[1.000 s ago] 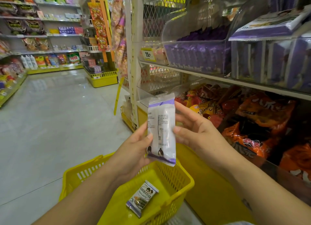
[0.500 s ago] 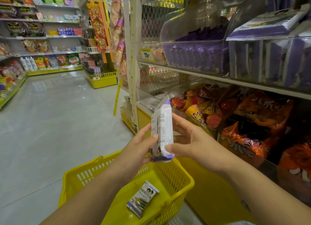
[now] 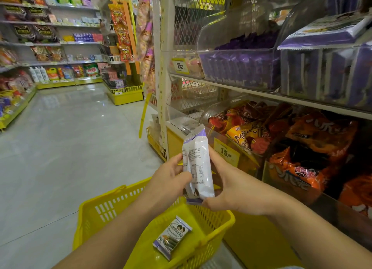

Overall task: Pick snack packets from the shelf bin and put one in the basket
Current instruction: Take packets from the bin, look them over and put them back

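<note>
Both hands on one snack packet (image 3: 198, 168), white with purple ends, printed back side facing me. Left hand (image 3: 169, 180) pinches its left edge, thumb across the front. Right hand (image 3: 235, 190) cups the right edge, with the fingers (image 3: 216, 158) running up the side and the thumb under the bottom corner. Neither hand is free.

Packet's long axis is near upright, top tipped a bit left. Its lower end hangs just above the far rim of the yellow basket (image 3: 112, 206). The basket's opening lies below the packet and towards me, so I judge the drop path as down and back, short. Left hand is the one over the opening; right hand sits over the far right corner, closer to the shelf.

A second packet (image 3: 172, 237) of what looks like the same kind lies flat on the basket floor, near the right wall and apart from both hands.

The clear shelf bin (image 3: 239, 67) holding the purple packets is up and right, well apart from my hands. Orange bags (image 3: 314, 147) fill the shelf below it.

My read: the pick is done. Whether this one goes in or back, I can't tell.
</note>
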Action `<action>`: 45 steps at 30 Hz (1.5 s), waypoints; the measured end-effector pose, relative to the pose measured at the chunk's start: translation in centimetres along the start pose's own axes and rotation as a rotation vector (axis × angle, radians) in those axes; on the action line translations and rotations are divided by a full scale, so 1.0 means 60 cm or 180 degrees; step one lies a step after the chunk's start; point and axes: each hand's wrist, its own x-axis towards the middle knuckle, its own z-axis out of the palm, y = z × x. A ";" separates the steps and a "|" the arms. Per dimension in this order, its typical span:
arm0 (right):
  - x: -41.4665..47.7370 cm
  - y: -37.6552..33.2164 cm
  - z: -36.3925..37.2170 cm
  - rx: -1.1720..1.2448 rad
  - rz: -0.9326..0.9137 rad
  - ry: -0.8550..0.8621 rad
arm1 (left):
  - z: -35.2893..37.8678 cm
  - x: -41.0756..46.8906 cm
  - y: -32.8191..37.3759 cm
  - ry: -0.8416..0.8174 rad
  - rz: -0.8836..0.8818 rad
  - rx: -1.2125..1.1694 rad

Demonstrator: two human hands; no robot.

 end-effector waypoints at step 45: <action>-0.183 -0.198 -0.110 -0.0052 -0.0326 0.2000 | 0.145 -0.040 0.246 -0.0153 0.1217 -0.0588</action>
